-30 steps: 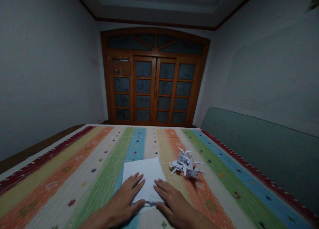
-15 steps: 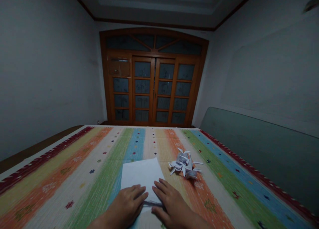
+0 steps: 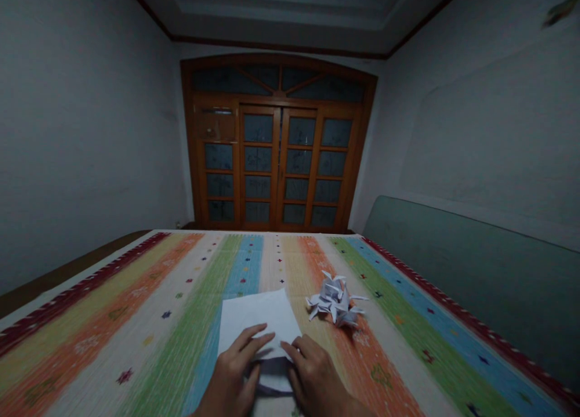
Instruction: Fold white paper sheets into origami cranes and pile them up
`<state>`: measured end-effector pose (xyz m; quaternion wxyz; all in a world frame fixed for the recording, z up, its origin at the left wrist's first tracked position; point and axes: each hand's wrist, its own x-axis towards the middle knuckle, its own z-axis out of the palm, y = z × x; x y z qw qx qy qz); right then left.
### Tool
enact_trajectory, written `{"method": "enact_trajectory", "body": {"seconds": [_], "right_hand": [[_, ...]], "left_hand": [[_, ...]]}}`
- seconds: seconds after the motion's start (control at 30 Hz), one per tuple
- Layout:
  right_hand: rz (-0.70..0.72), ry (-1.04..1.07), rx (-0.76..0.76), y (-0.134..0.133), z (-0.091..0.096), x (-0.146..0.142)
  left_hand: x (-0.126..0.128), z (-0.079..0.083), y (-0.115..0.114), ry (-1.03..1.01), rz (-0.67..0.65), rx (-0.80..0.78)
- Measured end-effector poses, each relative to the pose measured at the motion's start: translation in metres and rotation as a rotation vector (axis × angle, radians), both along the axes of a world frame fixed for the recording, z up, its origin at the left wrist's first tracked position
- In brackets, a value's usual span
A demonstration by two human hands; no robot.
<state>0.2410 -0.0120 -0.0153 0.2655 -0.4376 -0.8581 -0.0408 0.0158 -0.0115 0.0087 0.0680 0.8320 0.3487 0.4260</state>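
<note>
A white sheet of paper (image 3: pixel 254 311) lies on the striped cloth in front of me, its near edge raised into a shadowed flap. My left hand (image 3: pixel 235 368) is at the left end of that flap, fingers stretched over the paper and thumb lower down by the edge. At the flap's right end, my right hand (image 3: pixel 315 371) has its fingers bent over the sheet and its thumb below, gripping the edge. Right of the sheet sits a cluster of folded paper pieces (image 3: pixel 335 301) with pointed tips; neither hand touches it.
A tablecloth (image 3: pixel 167 344) with coloured stripes and small motifs covers the table. Along the right side runs a pale green panel (image 3: pixel 453 248). Wooden doors with glass panes (image 3: pixel 278 163) stand beyond the table's far end, and plain walls rise on both sides.
Both hands lay flatter on the paper before. The near edge is now lifted higher as a flap, and my right fingers have curled in. The paper cluster has stayed put.
</note>
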Motion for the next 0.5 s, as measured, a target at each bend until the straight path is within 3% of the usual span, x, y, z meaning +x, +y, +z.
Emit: {"method": "enact_trajectory", "body": {"seconds": [0.13, 0.23, 0.3, 0.4, 0.5], "right_hand": [[0.014, 0.144, 0.024, 0.002, 0.001, 0.002], [0.048, 0.33, 0.019, 0.005, -0.001, 0.002], [0.038, 0.48, -0.026, 0.005, 0.0, 0.001], [-0.016, 0.676, -0.156, 0.004, 0.006, -0.002], [-0.033, 0.794, -0.296, 0.002, 0.013, -0.006]], "left_hand": [[0.007, -0.006, -0.001, -0.378, 0.021, -0.33], [0.01, -0.018, 0.002, -0.476, -0.007, -0.483], [0.01, -0.028, 0.004, -0.397, -0.061, -0.495], [0.006, -0.04, 0.006, -0.191, -0.131, -0.386], [0.0, -0.044, 0.007, -0.093, -0.143, -0.314]]}}
